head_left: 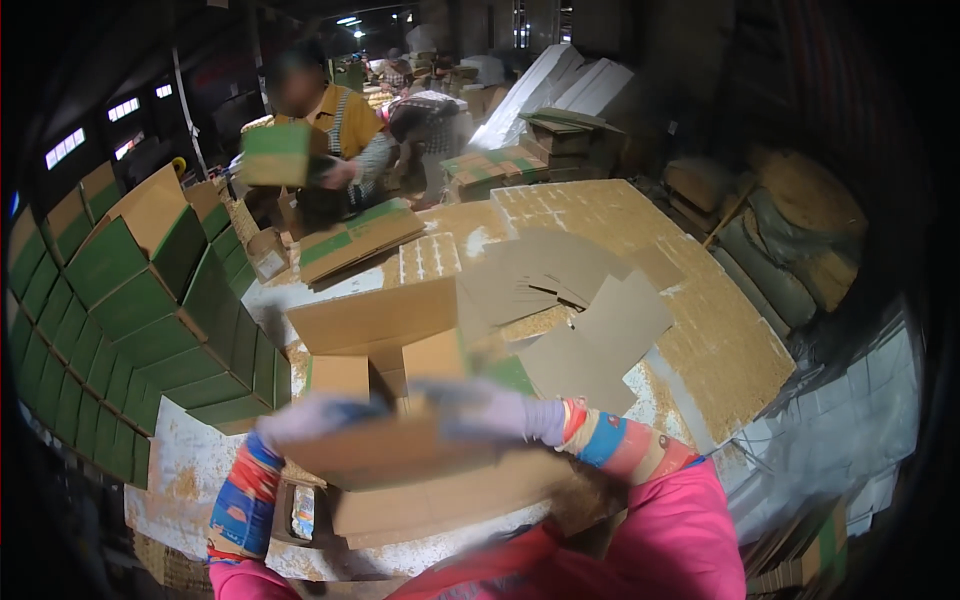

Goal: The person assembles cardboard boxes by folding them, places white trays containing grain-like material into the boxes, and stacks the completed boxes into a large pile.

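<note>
Both gloved hands — left hand (315,415), right hand (480,408) — grip a brown cardboard box (385,395) by its top flaps at the bench's (720,350) near edge; green folded boxes (150,330) are stacked along its left edge.

Brown cardboard box (400,350), flaps open, half-folded, upright on worktable, blurred.

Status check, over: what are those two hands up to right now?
Left hand and right hand both grip a cardboard box, flaps open. Green box stack close at left.
</note>
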The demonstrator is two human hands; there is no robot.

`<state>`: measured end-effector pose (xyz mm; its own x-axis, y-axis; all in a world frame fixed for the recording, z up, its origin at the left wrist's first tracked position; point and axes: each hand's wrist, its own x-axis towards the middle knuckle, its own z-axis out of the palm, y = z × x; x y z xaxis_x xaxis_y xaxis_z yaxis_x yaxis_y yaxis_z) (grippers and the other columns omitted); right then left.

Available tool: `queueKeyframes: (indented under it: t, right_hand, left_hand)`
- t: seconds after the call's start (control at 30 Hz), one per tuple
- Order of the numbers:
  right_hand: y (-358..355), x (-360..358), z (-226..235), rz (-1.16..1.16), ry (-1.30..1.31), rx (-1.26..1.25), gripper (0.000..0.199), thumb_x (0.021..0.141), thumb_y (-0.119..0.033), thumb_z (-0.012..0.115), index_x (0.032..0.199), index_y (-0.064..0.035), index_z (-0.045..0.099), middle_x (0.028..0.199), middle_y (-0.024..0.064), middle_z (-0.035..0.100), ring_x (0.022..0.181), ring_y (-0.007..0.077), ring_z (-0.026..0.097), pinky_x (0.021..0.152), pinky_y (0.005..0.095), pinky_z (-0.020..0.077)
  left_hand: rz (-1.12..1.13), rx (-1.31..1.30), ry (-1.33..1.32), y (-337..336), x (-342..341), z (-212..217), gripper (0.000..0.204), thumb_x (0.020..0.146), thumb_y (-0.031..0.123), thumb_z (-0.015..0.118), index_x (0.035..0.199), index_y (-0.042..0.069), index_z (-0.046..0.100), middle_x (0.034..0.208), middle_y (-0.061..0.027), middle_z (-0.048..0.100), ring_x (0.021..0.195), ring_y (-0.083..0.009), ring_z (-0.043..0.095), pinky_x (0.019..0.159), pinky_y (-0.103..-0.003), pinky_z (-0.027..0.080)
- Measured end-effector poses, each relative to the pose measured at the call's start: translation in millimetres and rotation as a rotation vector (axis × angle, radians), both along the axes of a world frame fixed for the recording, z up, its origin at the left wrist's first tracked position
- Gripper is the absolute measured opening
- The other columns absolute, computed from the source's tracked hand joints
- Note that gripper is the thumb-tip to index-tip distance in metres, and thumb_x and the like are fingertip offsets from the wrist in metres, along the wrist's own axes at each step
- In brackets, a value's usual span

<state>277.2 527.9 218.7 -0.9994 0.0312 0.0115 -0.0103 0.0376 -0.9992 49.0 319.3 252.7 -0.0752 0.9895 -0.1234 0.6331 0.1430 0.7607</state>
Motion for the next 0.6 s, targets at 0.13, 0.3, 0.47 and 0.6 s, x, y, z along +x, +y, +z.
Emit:
queueKeyframes:
  t: [0.13, 0.3, 0.47, 0.6]
  right_hand:
    - [3, -9, 2, -0.293, 0.022, 0.102, 0.064, 0.086, -0.026, 0.070, 0.141, -0.0041, 0.046, 0.131, 0.0152, 0.056, 0.121, 0.0233, 0.054, 0.103, 0.0363, 0.0437]
    - [20, -40, 61, -0.719, 0.454, 1.746, 0.059, 0.082, -0.037, 0.069, 0.129, -0.0055, 0.054, 0.115, 0.0167, 0.061, 0.113, 0.0296, 0.058, 0.098, 0.0387, 0.0467]
    - [38, -40, 37, 0.229, -0.066, 1.138, 0.057, 0.086, -0.048, 0.062, 0.130, -0.0106, 0.057, 0.139, 0.0189, 0.049, 0.129, 0.0361, 0.044, 0.111, 0.0472, 0.0306]
    - [25, 0, -41, -0.395, 0.406, 1.171, 0.060, 0.085, -0.049, 0.066, 0.125, -0.0043, 0.058, 0.125, 0.0190, 0.056, 0.115, 0.0331, 0.055, 0.098, 0.0396, 0.0453]
  left_hand:
    - [0.563, 0.741, -0.624, 1, -38, -35, 0.078, 0.094, 0.039, 0.060, 0.155, 0.009, 0.021, 0.155, -0.0131, 0.032, 0.139, -0.0253, 0.038, 0.107, -0.036, 0.040]
    - [0.619, 0.516, 0.241, 1, -43, -69, 0.104, 0.076, 0.021, 0.079, 0.154, 0.002, 0.013, 0.156, -0.0179, 0.024, 0.143, -0.0286, 0.025, 0.117, -0.036, 0.023]
    - [0.732, 0.790, 0.443, -11, -58, -96, 0.107, 0.073, 0.027, 0.081, 0.152, -0.003, 0.016, 0.154, -0.0252, 0.022, 0.145, -0.0338, 0.023, 0.118, -0.039, 0.020]
    - [0.266, -0.044, 0.141, -21, -90, -86, 0.064, 0.097, 0.032, 0.053, 0.149, 0.008, 0.026, 0.130, -0.0323, 0.050, 0.121, -0.0388, 0.053, 0.101, -0.036, 0.043]
